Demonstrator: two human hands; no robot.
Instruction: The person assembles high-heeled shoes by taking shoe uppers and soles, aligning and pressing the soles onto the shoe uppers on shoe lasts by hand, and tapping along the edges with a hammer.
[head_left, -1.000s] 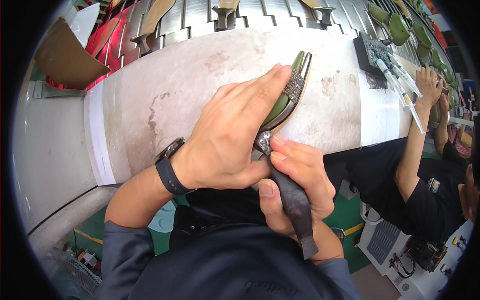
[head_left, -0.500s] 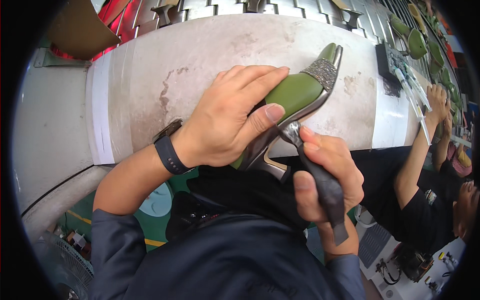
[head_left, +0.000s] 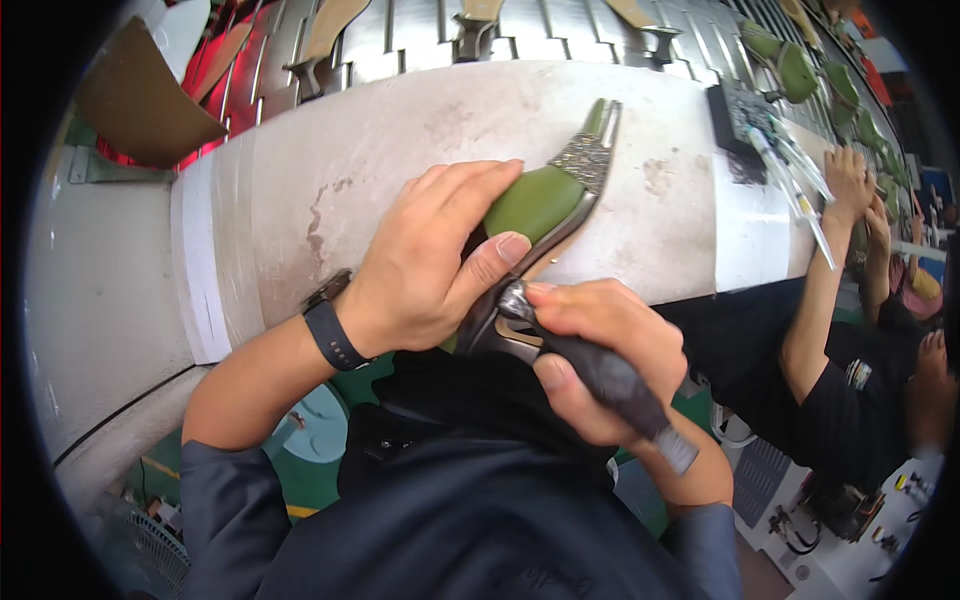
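Observation:
A green pointed high-heeled shoe (head_left: 536,205) lies on its side over the near edge of the pale bench, toe pointing away from me and sole toward the right. A glittery band (head_left: 581,163) crosses its front. My left hand (head_left: 425,250) wraps over the shoe's upper, thumb along the sole's edge. In my right hand (head_left: 615,345) is a dark-gripped hand tool (head_left: 610,378) with a rounded, shiny metal head and a flat lower end. Its head meets the shoe's waist, just ahead of the heel (head_left: 518,343). The shoe's back part is hidden beneath my left hand.
The bench (head_left: 290,200) spans the middle, with a metal slat conveyor (head_left: 410,45) carrying shoe parts beyond it. At right stands a black holder (head_left: 735,120) beside several syringe-like tubes (head_left: 800,195). A co-worker's arm (head_left: 815,300) rests near there. A blue basin (head_left: 318,425) sits below.
My hands and the shoe have shifted left and slightly nearer me in the picture. The tool's head has moved along the sole closer to the heel. Both hands keep their hold.

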